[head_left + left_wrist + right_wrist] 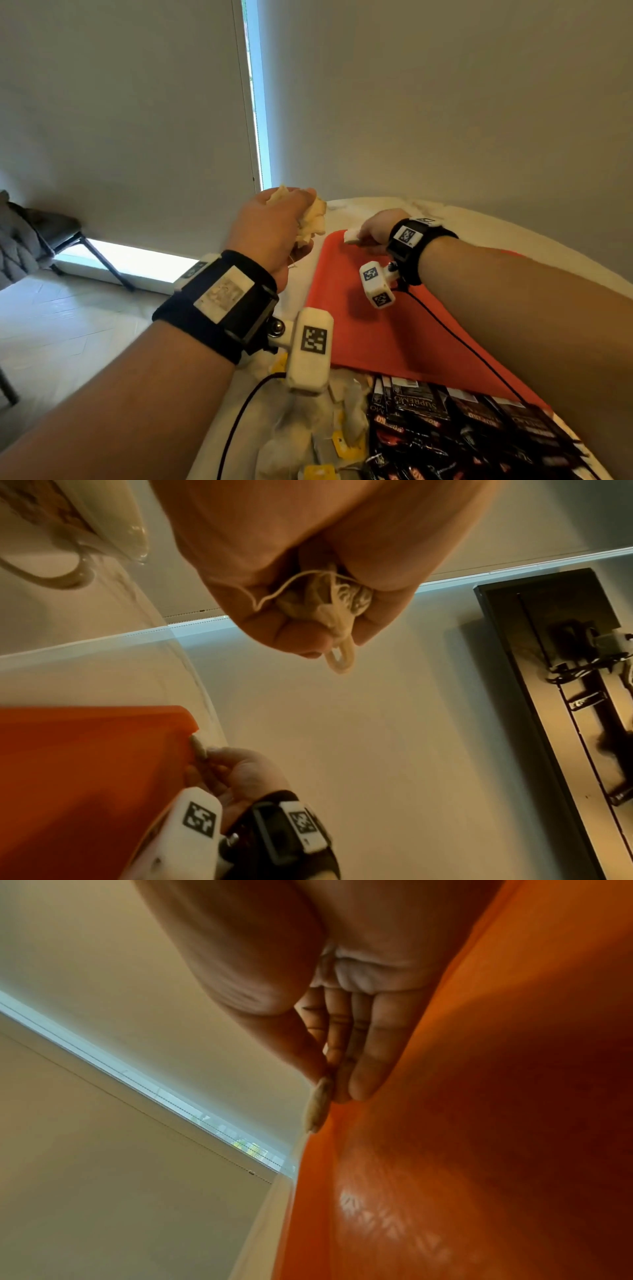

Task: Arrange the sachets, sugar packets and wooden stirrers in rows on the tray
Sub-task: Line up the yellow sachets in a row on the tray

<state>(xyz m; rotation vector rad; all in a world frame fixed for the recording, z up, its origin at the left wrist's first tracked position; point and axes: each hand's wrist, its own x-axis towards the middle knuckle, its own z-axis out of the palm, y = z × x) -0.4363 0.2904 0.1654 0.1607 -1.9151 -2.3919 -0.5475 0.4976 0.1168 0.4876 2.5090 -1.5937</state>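
Head view, centre of frame: left hand was up above the desk, its grip clamped on a bunch of tea bags, pale and crumpled, poking out past the fingers. Left wrist view confirmed it: fist curled tight round the bunch of tea bags, strings dangling from the bottom of the fist.

Right hand, upper centre-right of the head view, was down at the far left corner of the orange tray. Its grip was pinched on a single tea bag, thumb vs. fingers, the bag touching or just over the tray's corner; couldn't tell which. Right wrist view: fingers lay straight along the tray, the single tea bag held edge-on at the fingertips, right at the tray's edge. Left wrist view, lower left: same right hand, same single tea bag against the tray rim.

Rest of the tray showed bare orange in all three views.

Bottom of the head view: a heap of loose tea bags w/ yellow tags on the desk, left of a pile of black coffee sachets w/ red lettering, both at the tray's near edge. Sachets overlapped, no order to them. Black cables ran from both wrist cams across the tray and desk.

Far left of frame: a dark chair on the pale floor.
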